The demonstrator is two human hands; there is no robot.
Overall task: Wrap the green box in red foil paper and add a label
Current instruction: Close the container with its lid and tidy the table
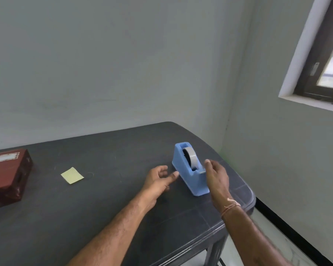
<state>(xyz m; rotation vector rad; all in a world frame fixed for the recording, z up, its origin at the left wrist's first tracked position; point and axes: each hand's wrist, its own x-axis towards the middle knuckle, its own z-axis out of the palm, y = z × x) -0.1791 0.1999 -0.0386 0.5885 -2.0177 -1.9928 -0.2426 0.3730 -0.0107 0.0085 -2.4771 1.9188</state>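
A box wrapped in red foil paper (7,174) lies at the table's left edge, with a white label on its top. A blue tape dispenser (188,170) holding a grey tape roll stands near the table's right side. My left hand (159,181) hovers just left of the dispenser, its fingers loosely spread and the thumb close to the blue base. My right hand (216,175) is at the dispenser's front end by the cutter, fingers loosely bent; whether it pinches tape is unclear.
A yellow sticky note (72,175) lies flat on the dark grey table (85,217) between the box and my hands. The table's rounded right corner is near a wall with a window (327,60).
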